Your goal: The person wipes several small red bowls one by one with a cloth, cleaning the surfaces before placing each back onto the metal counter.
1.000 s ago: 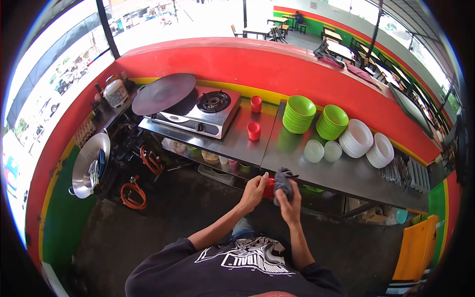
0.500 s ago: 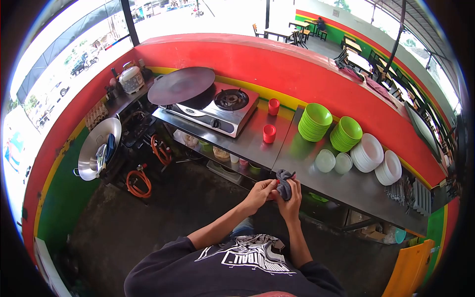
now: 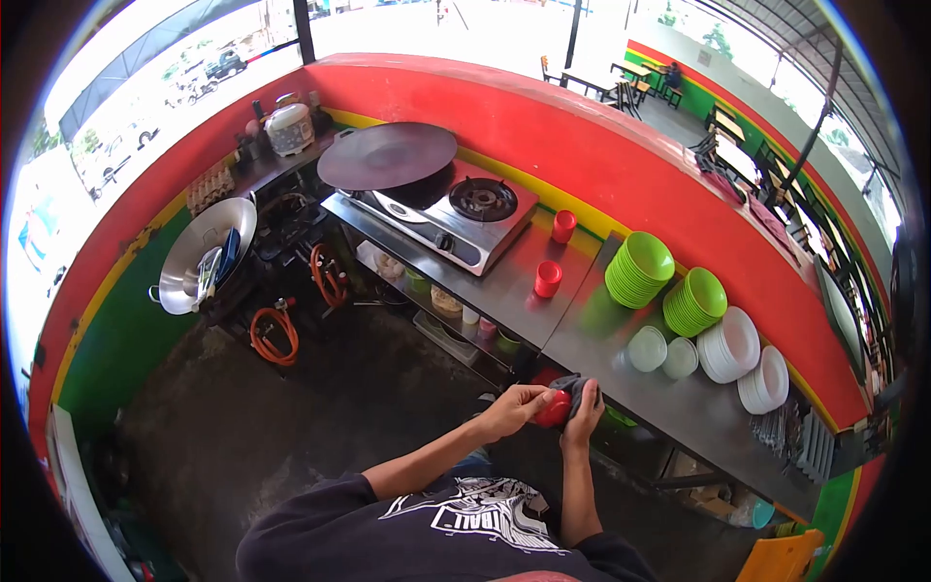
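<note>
A red cup (image 3: 553,411) is between my two hands, in front of the counter's near edge. The fingers of my left hand (image 3: 511,411) pinch its left side. My right hand (image 3: 583,415) is closed around a dark grey cloth (image 3: 570,385), which is pressed against the cup's right side. Part of the cup is hidden by the cloth and fingers. On the steel counter (image 3: 572,335) beyond my hands stand two more red cups, a nearer one (image 3: 548,279) and a farther one (image 3: 563,226).
A gas stove (image 3: 465,218) with a large dark round pan (image 3: 388,155) is at the back. Stacks of green bowls (image 3: 640,269), white bowls (image 3: 729,344) and clear bowls (image 3: 647,348) line the right counter. A wok (image 3: 179,267) stands left, near orange hoses (image 3: 274,339).
The red cup, mostly covered by the cloth before, now shows more of its surface. My hands have moved slightly lower in view, and the camera has turned a little left.
</note>
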Demonstrator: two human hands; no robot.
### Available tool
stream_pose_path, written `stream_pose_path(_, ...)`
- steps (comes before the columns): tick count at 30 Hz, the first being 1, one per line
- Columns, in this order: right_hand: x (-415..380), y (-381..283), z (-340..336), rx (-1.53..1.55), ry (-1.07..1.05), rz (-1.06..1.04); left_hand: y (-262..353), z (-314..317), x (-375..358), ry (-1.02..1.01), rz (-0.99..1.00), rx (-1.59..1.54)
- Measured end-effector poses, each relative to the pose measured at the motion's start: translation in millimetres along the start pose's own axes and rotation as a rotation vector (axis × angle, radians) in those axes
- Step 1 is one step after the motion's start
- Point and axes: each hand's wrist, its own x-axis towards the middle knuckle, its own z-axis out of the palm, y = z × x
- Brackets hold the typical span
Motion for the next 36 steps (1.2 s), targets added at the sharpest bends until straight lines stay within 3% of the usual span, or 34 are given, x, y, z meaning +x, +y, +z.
stream_pose_path(2,-1,-15,7,0.146,0.023,0.14,0,1,2,-0.02,-0.004,-0.018)
stream_pose_path(6,-8,-11,10,0.183,0.201,0.107,-9,8,15,0.21,0.067,-0.407)
stream_pose_path(9,-19,2,0,-0.085,0.164,-0.041,-10,15,27,0.442,0.134,-0.387)
stream_pose_path(15,-21,17,5,-0.425,0.109,-0.191,-40,28,51,0.423,0.128,0.025)
stream_pose_path(21,16,39,-21,-0.5,0.223,-0.087,-48,15,79,0.251,-0.02,0.331)
stream_pose_path(24,39,64,-34,-0.504,0.271,-0.034,-50,-1,101,0.181,-0.028,0.336)
stream_pose_path(28,84,79,-48,-0.292,0.317,0.224,-45,-17,146,0.129,-0.079,0.319)
stream_pose_path(30,116,121,-66,-0.488,0.352,0.083,-48,-24,180,0.145,-0.032,0.336)
stream_pose_path(33,170,155,-78,-0.693,0.414,-0.038,-66,-45,234,0.137,-0.18,0.817)
stream_pose_path(36,213,182,-93,-0.831,0.499,-0.155,-106,-73,295,-0.002,0.416,1.091)
